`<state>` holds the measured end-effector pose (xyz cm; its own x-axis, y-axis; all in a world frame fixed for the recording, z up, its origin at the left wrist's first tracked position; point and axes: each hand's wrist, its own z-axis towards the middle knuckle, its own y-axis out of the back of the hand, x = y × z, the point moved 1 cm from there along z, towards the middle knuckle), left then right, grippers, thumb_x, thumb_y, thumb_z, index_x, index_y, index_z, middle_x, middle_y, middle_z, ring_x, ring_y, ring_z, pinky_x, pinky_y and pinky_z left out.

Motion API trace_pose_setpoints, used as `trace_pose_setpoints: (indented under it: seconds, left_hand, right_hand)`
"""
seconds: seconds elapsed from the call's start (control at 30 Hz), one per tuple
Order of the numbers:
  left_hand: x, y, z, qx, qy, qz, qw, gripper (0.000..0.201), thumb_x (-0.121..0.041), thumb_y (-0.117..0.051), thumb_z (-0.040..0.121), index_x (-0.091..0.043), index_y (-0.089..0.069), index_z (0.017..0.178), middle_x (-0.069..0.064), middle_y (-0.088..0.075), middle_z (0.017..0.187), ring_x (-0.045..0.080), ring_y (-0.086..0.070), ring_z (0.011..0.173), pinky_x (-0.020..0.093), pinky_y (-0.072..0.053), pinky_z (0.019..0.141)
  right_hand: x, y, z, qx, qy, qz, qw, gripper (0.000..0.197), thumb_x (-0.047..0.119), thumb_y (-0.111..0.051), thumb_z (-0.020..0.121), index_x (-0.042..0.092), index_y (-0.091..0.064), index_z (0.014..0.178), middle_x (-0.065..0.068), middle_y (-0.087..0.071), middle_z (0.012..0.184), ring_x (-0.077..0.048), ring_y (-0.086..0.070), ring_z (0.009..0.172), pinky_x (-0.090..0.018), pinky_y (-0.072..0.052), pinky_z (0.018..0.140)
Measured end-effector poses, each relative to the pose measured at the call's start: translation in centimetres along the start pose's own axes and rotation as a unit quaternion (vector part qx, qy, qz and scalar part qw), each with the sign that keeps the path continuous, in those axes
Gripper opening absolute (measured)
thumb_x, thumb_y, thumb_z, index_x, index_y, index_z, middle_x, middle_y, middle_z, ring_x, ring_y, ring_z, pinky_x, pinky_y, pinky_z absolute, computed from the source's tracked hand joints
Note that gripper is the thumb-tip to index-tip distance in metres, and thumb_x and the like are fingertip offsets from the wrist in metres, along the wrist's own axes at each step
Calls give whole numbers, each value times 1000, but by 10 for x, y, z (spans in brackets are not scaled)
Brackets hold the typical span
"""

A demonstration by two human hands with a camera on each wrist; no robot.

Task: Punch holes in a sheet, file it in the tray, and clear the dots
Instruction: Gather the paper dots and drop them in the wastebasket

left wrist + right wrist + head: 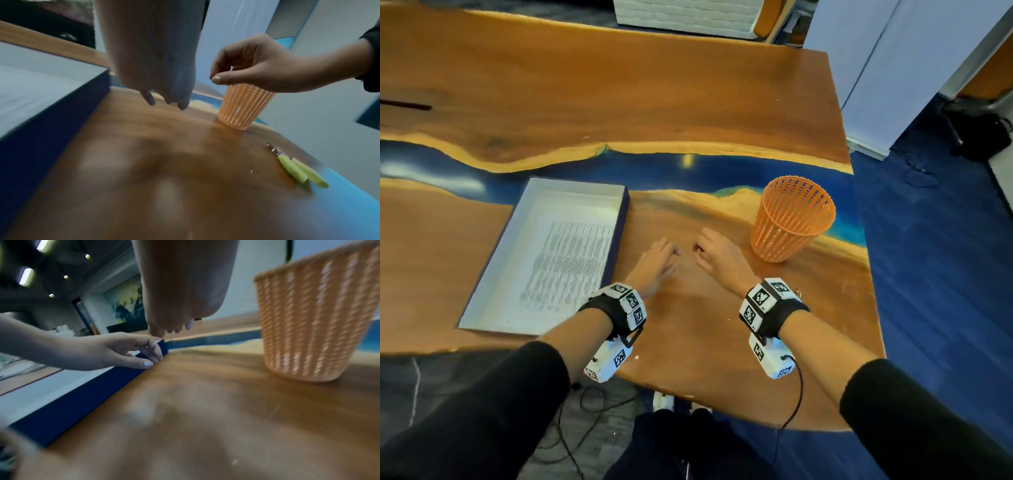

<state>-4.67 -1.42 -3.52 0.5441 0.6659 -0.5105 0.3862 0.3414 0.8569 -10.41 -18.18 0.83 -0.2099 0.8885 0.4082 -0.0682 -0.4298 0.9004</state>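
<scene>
The printed sheet [565, 263] lies flat inside the white tray [498, 236], which has dark blue walls and sits left of centre. Both hands hover low over the wood between the tray and the orange basket [791, 219]. My left hand [664, 260] has relaxed fingers [149, 99] pointing down, close to the table. My right hand [703, 251] pinches thumb against fingertips [216, 79], with a tiny white speck at the tip that looks like a paper dot. A few white paper dots [252, 170] lie loose on the table. The green-handled hole punch [294, 170] lies near the right edge.
The table's right edge [866, 274] runs just beyond the basket, with blue carpet below. A blue resin strip [688, 168] crosses the table behind the tray. Cables hang off the front edge by my legs.
</scene>
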Motion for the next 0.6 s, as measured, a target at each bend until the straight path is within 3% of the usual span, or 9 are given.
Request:
trace_pose_setpoints:
  seconds: [0.17, 0.3, 0.4, 0.5, 0.6]
  left_hand:
    - [53, -16, -84, 69, 64, 29, 995, 45, -2, -56, 87, -2, -45, 132, 14, -43, 136, 31, -49, 122, 39, -40, 103]
    - [67, -27, -116, 158, 72, 74, 982, 79, -3, -66, 81, -7, -25, 148, 7, -20, 156, 25, -29, 141, 36, -28, 116]
    - [68, -30, -124, 194, 59, 118, 972, 92, -8, -72, 77, -6, -17, 150, 6, -9, 160, 24, -16, 147, 38, -25, 118]
    - [68, -31, -126, 191, 70, 119, 972, 97, -5, -75, 73, -7, -17, 150, 5, -10, 160, 26, -16, 146, 41, -29, 115]
    - [68, -33, -124, 182, 73, 125, 973, 100, -4, -77, 68, -9, -19, 150, 4, -13, 158, 27, -20, 143, 41, -37, 110]
  right_hand:
    - [55, -77, -22, 178, 103, 49, 977, 11, 10, -56, 85, 1, -62, 86, -19, -59, 93, -35, -59, 84, -43, -47, 74]
    - [83, -104, -45, 263, 156, 49, 951, 15, 13, -56, 88, 6, -67, 97, -13, -60, 101, -31, -59, 90, -43, -47, 73]
    - [91, -118, -57, 296, 157, 68, 940, 15, 16, -58, 88, 8, -68, 96, -10, -61, 102, -29, -59, 91, -41, -46, 71]
    - [91, -128, -65, 301, 135, 83, 940, 14, 19, -61, 87, 11, -68, 95, -7, -61, 101, -27, -60, 91, -36, -43, 68]
    - [91, -132, -67, 295, 113, 85, 945, 15, 21, -61, 87, 13, -69, 96, -5, -61, 100, -24, -59, 91, -40, -47, 70]
